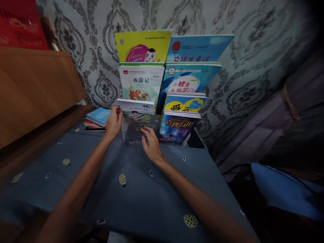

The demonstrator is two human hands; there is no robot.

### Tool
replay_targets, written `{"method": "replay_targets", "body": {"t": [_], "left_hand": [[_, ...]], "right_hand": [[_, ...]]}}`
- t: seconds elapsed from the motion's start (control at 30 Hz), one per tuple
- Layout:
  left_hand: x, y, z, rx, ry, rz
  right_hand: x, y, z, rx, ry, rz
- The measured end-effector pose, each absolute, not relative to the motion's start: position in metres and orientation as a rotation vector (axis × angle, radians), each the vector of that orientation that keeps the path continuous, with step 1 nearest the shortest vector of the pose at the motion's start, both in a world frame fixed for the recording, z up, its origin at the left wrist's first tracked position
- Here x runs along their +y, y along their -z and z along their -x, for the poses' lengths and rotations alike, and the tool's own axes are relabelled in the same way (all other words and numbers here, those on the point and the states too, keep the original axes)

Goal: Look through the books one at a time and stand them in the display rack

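Observation:
A tiered clear display stand [131, 132] against the patterned wall holds several children's books in two columns. My left hand [114, 122] grips the left edge of a pale book [136, 111] standing in the left column's second-lowest tier. My right hand [151, 141] rests flat on the blue cloth at the stand's front edge, fingers spread, holding nothing. The lowest left slot, behind my right fingers, looks bare. To the right stand a dark starry book [177, 130] and a yellow-and-blue book [184, 103].
A small stack of books [97, 118] lies left of the stand. The table wears a dark blue cloth [141, 195] with pale dots. A wooden headboard [32, 91] stands at left. Dark fabric and a blue object [283, 190] sit at right, below the table edge.

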State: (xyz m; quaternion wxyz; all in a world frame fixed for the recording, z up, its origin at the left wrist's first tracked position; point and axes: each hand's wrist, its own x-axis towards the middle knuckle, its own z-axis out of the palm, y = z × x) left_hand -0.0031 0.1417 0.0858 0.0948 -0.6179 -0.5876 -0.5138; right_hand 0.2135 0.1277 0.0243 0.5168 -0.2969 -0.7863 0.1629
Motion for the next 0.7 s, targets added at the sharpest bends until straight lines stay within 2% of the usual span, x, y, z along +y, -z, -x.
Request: {"method": "replay_targets", "body": {"t": [0.17,0.3,0.7], "left_hand": [[0.131,-0.052,0.038,-2.029,1.096,1.772],[0.132,-0.039,0.076,-2.181,0.892,1.652],[0.176,-0.06,0.137,-2.499,0.063,1.745]], "right_hand": [[0.088,0.005,-0.22,-2.012,-0.505,0.674],[0.065,0.022,-0.234,-2.063,-0.57,0.707],[0.057,0.021,-0.244,-2.099,-0.652,0.761]]}}
